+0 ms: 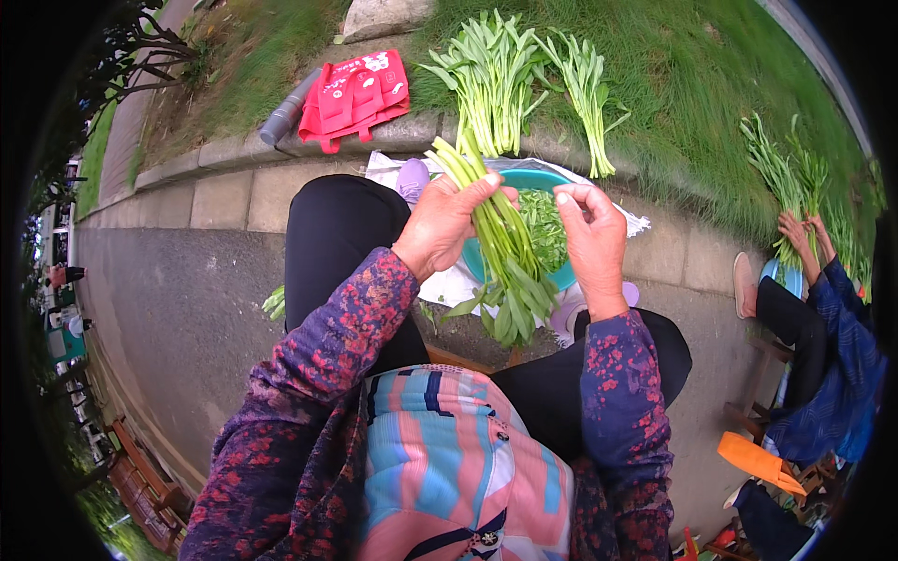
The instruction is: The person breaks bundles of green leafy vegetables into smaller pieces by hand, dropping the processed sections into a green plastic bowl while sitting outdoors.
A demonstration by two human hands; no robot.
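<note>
My left hand [447, 222] grips a bunch of long green leafy stalks [500, 248], cut ends up and leaves hanging down between my knees. Just to its right, my right hand [591, 234] is raised with fingertips pinched together near the stalks; whether it holds a small piece I cannot tell. Below both hands sits a teal basin [529, 178] with picked green leaves inside, on a white sheet [385, 166] on the paving.
Two bundles of the same greens [491, 84] [587, 89] lie on the grass past the kerb. A red bag [355, 93] and a grey tube [285, 112] rest on the kerb. At right, another seated person [823, 346] handles greens [795, 178].
</note>
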